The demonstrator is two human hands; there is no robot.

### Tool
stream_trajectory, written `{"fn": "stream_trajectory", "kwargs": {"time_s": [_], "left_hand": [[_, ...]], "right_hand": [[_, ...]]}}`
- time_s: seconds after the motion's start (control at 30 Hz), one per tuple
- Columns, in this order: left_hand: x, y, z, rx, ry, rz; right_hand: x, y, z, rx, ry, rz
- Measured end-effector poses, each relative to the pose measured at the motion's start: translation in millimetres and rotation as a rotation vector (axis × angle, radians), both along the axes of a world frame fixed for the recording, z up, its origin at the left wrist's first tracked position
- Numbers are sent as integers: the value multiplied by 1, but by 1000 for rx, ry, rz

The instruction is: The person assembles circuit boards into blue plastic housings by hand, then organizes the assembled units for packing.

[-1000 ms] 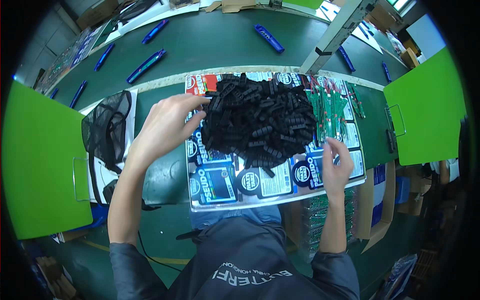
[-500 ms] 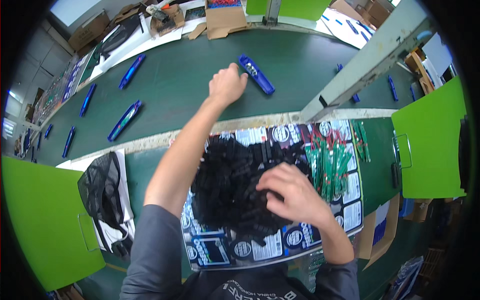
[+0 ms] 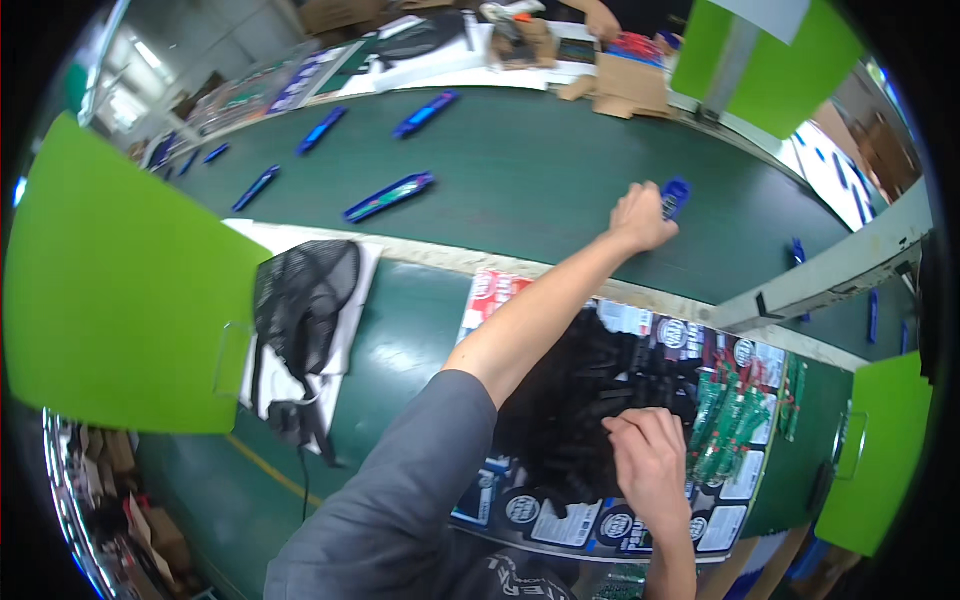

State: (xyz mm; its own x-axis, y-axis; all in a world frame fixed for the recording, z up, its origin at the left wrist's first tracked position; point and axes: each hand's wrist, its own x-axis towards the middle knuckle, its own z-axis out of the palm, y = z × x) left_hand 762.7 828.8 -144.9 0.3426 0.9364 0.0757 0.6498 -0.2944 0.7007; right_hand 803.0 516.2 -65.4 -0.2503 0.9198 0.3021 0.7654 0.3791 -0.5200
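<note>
Reaching far over the green belt, my left hand (image 3: pixel 641 218) has its fingers closed round the near end of a blue elongated plastic housing (image 3: pixel 677 196). The rest of the housing sticks out beyond the fingers. A heap of small black parts (image 3: pixel 570 420) lies on a printed sheet (image 3: pixel 585 525) before me. Over the heap's right side is my right hand (image 3: pixel 650 462), its fingers loosely bent and apart, with nothing visible in them. Thin green circuit boards with red wires (image 3: pixel 730 425) are bunched right of the heap.
Several more blue housings (image 3: pixel 390 197) lie spread along the belt (image 3: pixel 520 160). A metal post (image 3: pixel 840 265) rises at the right. Bright green panels (image 3: pixel 130 290) flank the bench. A black mesh bag (image 3: pixel 310 300) lies at left. Across the belt, another person's hand (image 3: pixel 600 20) is by a cardboard box (image 3: pixel 632 85).
My left hand has closed on the blue housing it was beside. My right hand stays over the black heap. The view has swung left, and another person's hand shows at the top.
</note>
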Motion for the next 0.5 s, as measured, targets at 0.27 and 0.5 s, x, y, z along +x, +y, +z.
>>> {"fn": "stream_trajectory", "kwargs": {"time_s": [0.27, 0.5], "left_hand": [[-164, -165, 74, -333, -768, -184], [-247, -276, 49, -352, -767, -131]], "right_hand": [[-4, -14, -11, 124, 350, -302], [-28, -48, -13, -39, 994, -394]]}}
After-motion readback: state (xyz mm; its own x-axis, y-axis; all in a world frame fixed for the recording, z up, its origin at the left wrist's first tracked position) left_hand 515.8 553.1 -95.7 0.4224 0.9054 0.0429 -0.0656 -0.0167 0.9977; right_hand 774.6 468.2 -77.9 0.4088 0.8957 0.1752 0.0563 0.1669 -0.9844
